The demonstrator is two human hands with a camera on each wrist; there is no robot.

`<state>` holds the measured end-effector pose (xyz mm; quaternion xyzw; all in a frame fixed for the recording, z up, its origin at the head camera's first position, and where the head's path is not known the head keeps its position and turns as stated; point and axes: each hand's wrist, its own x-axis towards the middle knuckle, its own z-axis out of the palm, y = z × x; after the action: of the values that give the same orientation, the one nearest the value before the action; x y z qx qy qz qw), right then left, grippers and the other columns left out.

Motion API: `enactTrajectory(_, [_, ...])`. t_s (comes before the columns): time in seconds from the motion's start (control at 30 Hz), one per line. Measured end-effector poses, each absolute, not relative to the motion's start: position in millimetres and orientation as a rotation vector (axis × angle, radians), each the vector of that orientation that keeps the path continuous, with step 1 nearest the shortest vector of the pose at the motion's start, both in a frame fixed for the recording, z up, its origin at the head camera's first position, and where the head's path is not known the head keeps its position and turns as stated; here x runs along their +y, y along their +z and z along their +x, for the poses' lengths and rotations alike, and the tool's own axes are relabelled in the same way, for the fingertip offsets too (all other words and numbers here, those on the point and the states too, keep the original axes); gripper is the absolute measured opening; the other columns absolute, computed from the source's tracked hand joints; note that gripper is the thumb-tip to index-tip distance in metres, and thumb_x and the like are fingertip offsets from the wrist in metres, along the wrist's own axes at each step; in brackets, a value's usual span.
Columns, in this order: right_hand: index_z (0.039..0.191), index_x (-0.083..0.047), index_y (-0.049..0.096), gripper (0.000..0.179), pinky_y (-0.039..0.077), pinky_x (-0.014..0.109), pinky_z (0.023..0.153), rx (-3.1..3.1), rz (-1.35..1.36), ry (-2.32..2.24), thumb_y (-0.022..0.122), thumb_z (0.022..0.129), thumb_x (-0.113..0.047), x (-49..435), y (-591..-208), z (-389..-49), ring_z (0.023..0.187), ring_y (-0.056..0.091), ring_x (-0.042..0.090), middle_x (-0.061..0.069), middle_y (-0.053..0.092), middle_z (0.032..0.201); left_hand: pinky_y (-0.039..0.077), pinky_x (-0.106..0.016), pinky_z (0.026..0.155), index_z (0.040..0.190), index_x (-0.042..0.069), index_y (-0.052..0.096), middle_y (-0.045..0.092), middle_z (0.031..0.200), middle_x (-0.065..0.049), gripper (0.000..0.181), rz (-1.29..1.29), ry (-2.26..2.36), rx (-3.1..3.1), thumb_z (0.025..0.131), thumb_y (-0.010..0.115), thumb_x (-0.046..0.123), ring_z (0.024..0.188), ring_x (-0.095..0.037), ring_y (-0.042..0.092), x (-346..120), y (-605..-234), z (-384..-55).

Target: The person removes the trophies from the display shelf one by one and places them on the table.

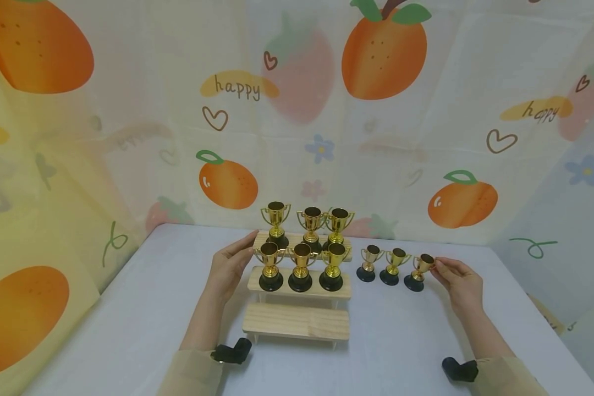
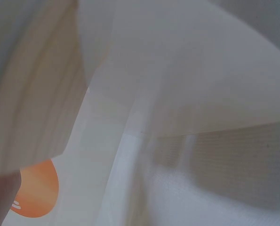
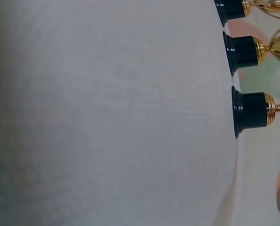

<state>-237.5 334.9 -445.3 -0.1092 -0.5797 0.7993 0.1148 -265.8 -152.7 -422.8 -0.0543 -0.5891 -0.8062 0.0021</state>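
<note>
My right hand (image 1: 457,281) sits at 4 o'clock on the table (image 1: 128,308), thumb and fingertips pinching the handle of the rightmost small trophy (image 1: 418,271). That trophy stands tilted a little, black base on the cloth, last in a row of three. The middle small trophy (image 1: 393,265) and the left small trophy (image 1: 368,263) stand upright just beside it, toward 9 o'clock.

My left hand (image 1: 227,269) lies with fingers straight and relaxed against the left end of the wooden stepped stand (image 1: 297,322), touching its upper steps.

Stand: three gold trophies on the top step (image 1: 311,224), three on the middle step (image 1: 301,267), bottom step bare.

The right wrist view shows three black bases (image 3: 250,112) side on.
</note>
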Motion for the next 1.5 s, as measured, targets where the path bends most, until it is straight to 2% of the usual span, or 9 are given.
enactTrajectory(0.43, [0.088, -0.017, 0.077, 0.018, 0.063, 0.018, 0.076, -1.693, -0.295, 2.359, 0.067, 0.089, -0.002, 335.4, -444.4, -237.0, 0.080, 0.073, 0.002, -0.010, 0.075, 0.084, 0.041, -0.018, 0.116, 0.142, -0.003, 0.047, 0.069, 0.119, 0.021, 0.049, -0.169, -2.527, -1.859, 0.095, 0.058, 0.003, 0.120, 0.003, 0.060, -152.2, -423.8, -266.7])
enactTrajectory(0.7, [0.095, -0.015, 0.077, 0.019, 0.062, 0.017, 0.077, -1.654, -0.281, 2.388, 0.069, 0.088, 0.000, 337.1, -443.5, -235.1, 0.082, 0.073, 0.002, -0.010, 0.076, 0.087, 0.042, -0.016, 0.115, 0.142, -0.004, 0.046, 0.069, 0.118, 0.021, 0.049, -0.188, -2.520, -1.863, 0.095, 0.058, 0.004, 0.120, 0.003, 0.060, -151.5, -423.6, -266.6])
enactTrajectory(1.07, [0.117, -0.014, 0.069, 0.035, 0.055, 0.003, 0.068, -1.726, -0.624, 2.033, 0.077, 0.084, -0.009, 342.3, -437.4, -238.6, 0.077, 0.067, -0.010, -0.024, 0.072, 0.081, 0.044, -0.014, 0.111, 0.142, -0.005, 0.045, 0.070, 0.116, 0.021, 0.050, -0.185, -2.530, -1.846, 0.095, 0.059, 0.003, 0.118, 0.004, 0.061, -151.0, -423.7, -266.6])
enactTrajectory(1.17, [0.116, -0.012, 0.070, 0.034, 0.056, 0.004, 0.068, -1.627, -0.616, 2.029, 0.077, 0.083, -0.006, 340.7, -432.7, -236.6, 0.075, 0.069, -0.009, -0.022, 0.073, 0.080, 0.045, -0.013, 0.110, 0.142, -0.005, 0.045, 0.070, 0.117, 0.021, 0.049, -0.187, -2.529, -1.842, 0.095, 0.059, 0.002, 0.118, 0.004, 0.061, -151.0, -423.2, -266.2])
enactTrajectory(1.33, [0.101, -0.011, 0.075, 0.026, 0.059, 0.009, 0.067, -1.416, -0.528, 2.065, 0.078, 0.079, 0.002, 328.1, -420.8, -230.8, 0.073, 0.072, -0.002, -0.014, 0.076, 0.079, 0.045, -0.013, 0.110, 0.142, -0.005, 0.045, 0.070, 0.119, 0.020, 0.049, -0.178, -2.531, -1.844, 0.095, 0.058, 0.002, 0.118, 0.004, 0.061, -151.2, -421.7, -265.0])
enactTrajectory(1.5, [0.108, -0.007, 0.073, 0.028, 0.060, 0.011, 0.072, -1.441, -0.464, 2.060, 0.078, 0.081, -0.004, 304.2, -405.9, -222.7, 0.080, 0.073, 0.000, -0.011, 0.077, 0.086, 0.044, -0.014, 0.112, 0.142, -0.004, 0.046, 0.069, 0.119, 0.021, 0.049, -0.162, -2.525, -1.855, 0.095, 0.058, 0.003, 0.119, 0.004, 0.060, -151.6, -420.8, -264.4])
